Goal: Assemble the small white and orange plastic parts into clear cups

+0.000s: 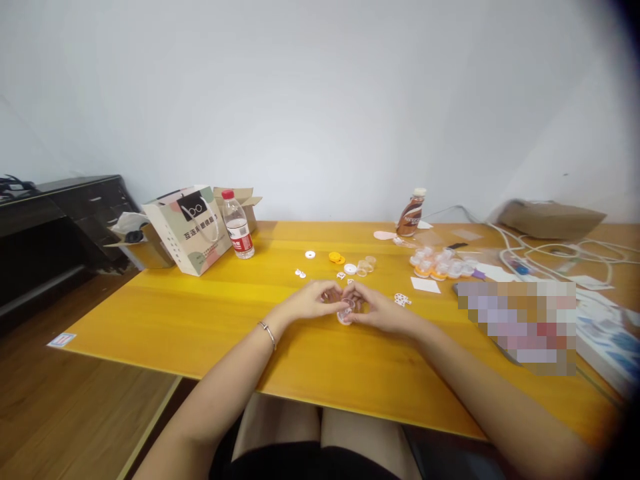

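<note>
Between my two hands, low over the wooden table [240,313], is a small clear round container [344,316] with a whitish end. My left hand [317,300] curls its fingers and thumb against the container's left side. From the right, my right hand [371,308] grips it with bent fingers; some fingertips are hidden. Just beyond lie a white round lid [350,269], yellow round lids [336,257] and small clear cups [366,266]. A white disc [310,255] and tiny white pieces [300,273] lie further left. Right of my hands are white pieces with dark dots [402,300].
At the left stand a paper bag [193,233], an open cardboard box [245,200] and a red-capped water bottle [239,230]. Toward the right are a brown drink bottle [412,215], clear containers with orange bases [440,261], a white card [425,285] and white cables [515,257].
</note>
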`<state>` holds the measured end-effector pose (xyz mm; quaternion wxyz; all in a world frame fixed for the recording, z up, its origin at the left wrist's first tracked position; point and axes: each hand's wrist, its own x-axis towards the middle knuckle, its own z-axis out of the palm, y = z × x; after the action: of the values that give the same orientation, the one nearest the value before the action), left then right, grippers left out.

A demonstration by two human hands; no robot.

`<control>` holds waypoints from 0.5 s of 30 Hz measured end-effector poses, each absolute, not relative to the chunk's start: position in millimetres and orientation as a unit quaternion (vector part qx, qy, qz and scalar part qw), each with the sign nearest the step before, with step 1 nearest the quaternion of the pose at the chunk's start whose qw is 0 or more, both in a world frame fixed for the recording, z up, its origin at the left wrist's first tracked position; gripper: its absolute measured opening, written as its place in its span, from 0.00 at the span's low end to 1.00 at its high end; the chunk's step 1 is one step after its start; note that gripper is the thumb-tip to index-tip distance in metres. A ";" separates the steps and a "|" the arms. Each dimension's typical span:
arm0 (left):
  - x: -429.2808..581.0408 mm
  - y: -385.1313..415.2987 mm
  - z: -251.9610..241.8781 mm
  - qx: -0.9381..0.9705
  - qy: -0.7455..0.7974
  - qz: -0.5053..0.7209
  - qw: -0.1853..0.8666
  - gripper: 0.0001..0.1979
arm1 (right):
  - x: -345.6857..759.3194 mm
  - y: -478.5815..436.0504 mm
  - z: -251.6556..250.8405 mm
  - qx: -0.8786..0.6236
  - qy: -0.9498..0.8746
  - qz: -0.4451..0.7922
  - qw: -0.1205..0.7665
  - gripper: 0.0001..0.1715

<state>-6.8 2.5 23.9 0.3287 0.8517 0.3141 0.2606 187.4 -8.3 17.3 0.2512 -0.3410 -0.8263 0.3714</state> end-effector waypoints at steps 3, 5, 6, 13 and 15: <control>-5.7 4.2 17.7 0.850 0.315 0.256 0.336 0.15 | 187.5 -7.7 15.1 -0.339 -0.813 0.393 0.263 0.19; -4.3 6.2 12.5 0.842 0.318 0.255 0.353 0.15 | 187.9 -6.8 13.9 -0.346 -0.811 0.393 0.259 0.20; -3.6 6.9 10.3 0.839 0.319 0.255 0.359 0.15 | 188.2 -6.3 13.3 -0.352 -0.810 0.391 0.259 0.20; -4.0 5.0 12.3 0.845 0.335 0.262 0.323 0.12 | 187.0 -2.2 6.5 -0.400 -0.824 0.332 0.223 0.22; -3.8 3.0 15.0 0.851 0.333 0.267 0.307 0.13 | 185.5 -0.4 2.4 -0.410 -0.826 0.314 0.227 0.20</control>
<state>-3.8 3.0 15.0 0.3066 0.8508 0.3329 0.2669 185.5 -0.4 2.4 0.2271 -0.4096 -0.8259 0.3139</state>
